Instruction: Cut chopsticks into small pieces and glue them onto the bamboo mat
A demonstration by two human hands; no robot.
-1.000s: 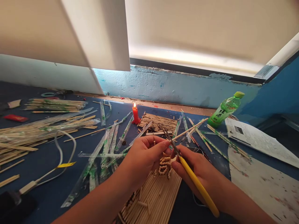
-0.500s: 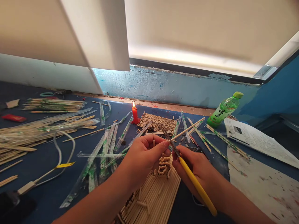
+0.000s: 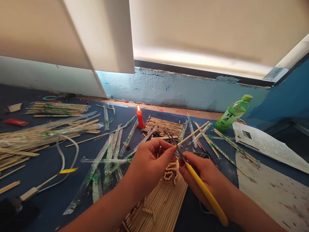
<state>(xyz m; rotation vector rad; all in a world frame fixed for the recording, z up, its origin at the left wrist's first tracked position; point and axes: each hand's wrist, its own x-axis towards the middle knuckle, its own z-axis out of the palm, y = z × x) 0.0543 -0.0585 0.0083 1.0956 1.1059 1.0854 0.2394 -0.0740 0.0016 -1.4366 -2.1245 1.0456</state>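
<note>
My left hand (image 3: 153,161) is closed, thumb and forefinger pinching a thin wooden chopstick (image 3: 194,133) that slants up to the right. A short stick piece (image 3: 159,150) shows between its curled fingers. In my right hand (image 3: 205,174) is a two-jawed metal tool with a yellow handle (image 3: 205,195). Its slim jaws cross the chopstick close to my left fingertips; whether they bite into it I cannot tell. Below both hands lies a panel of side-by-side sticks (image 3: 166,206), with small round stick ends (image 3: 169,174) standing in curved rows, partly hidden by my left hand.
A lit red candle (image 3: 140,118) stands behind my hands, beside a dark-lined stick mat (image 3: 165,126). Torn plastic chopstick wrappers (image 3: 107,154) and loose sticks litter the blue table. A white cable (image 3: 63,154) lies left; a green bottle (image 3: 233,112) and printed paper (image 3: 267,148) are right.
The chopstick has tilted very slightly and shifted a little within the pinch. Both hands keep nearly the same place, and the yellow handle's end sits slightly lower and farther right.
</note>
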